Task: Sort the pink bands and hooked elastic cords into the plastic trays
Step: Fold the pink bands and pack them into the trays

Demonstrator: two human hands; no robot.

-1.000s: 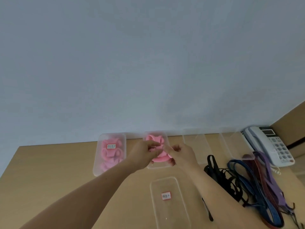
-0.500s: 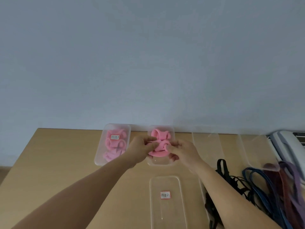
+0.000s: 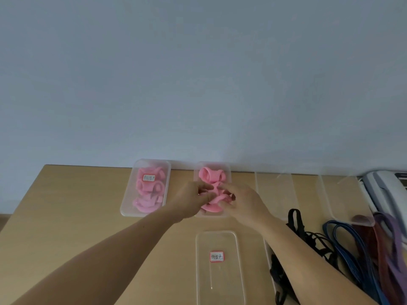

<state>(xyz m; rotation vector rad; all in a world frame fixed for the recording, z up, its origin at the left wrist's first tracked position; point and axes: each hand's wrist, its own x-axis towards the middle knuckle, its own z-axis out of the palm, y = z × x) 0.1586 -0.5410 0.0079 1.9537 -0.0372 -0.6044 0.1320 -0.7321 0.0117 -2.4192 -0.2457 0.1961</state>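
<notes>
Nearest lies a long clear plastic tray with a red-bordered label [image 3: 217, 287], empty, its long axis running away from the person. To its right, black, blue and purple hooked elastic cords [image 3: 343, 245] sprawl in a tangle on the wooden table [image 3: 66, 216], on the right hand's side. Just beyond the labelled tray, the left hand [image 3: 189, 201] and right hand [image 3: 244, 203] meet over a second clear tray [image 3: 229, 179]. Both sets of fingers are curled and pinch one soft pink loop band [image 3: 214, 203]. It sits between them, low over that tray, near other pink bands [image 3: 210, 176]. Neither hand is nearer, so the likely move is letting go straight down. Beyond and left of the labelled tray, a third clear tray [image 3: 128, 206] holds more.
</notes>
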